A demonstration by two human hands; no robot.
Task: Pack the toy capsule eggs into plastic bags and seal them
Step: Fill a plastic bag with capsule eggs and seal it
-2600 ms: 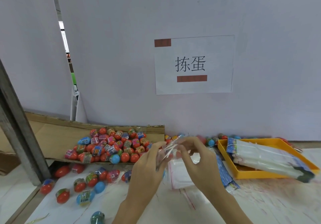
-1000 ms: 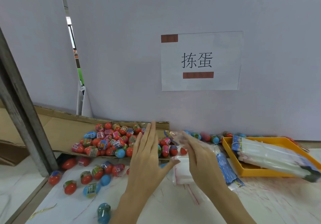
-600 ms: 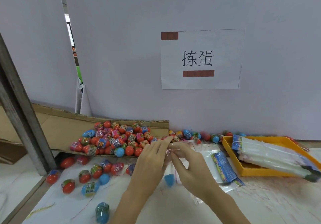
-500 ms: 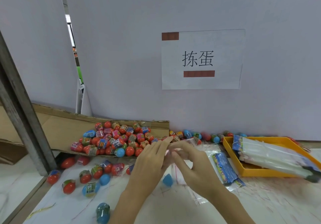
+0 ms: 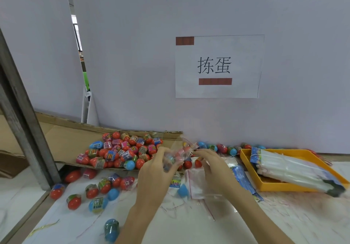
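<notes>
The left hand [image 5: 155,170] is gripping a filled plastic bag [image 5: 175,155] just in front of the cardboard tray [image 5: 75,139] of capsule eggs [image 5: 121,152]; the right hand [image 5: 212,165] is pinching its mouth. Sealing seems underway; next, press the strip fully closed.

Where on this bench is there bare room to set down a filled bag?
Free: near-edge tabletop between the forearms; also the stretch in front of the yellow tray. Crowded: the egg pile on cardboard, loose eggs on the left, and the empty bags under the right hand.
</notes>
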